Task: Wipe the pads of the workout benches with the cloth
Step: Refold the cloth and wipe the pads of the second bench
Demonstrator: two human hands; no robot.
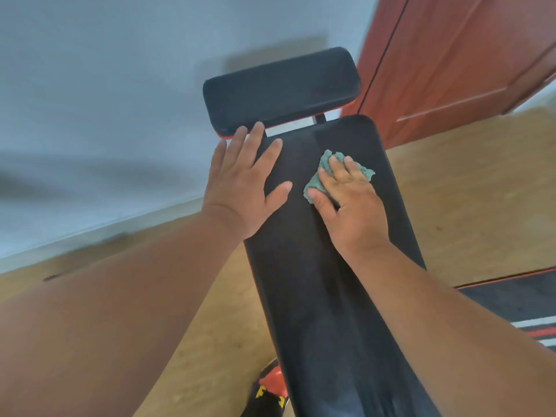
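Two black pads: one long pad (325, 266) and one short pad (281, 88). One green cloth (323, 176). Two hands: left hand (243, 188), right hand (349, 206).

no words, numbers or brand names can be read anywhere here. the nearest thing to a sign is a yellow mark on the black and red part (268, 391) below the near end of the long bench pad (325, 266), but it is cut off and too blurred to make out as letters. the dark mat (523, 308) at the right has red and white stripes only, no lettering.
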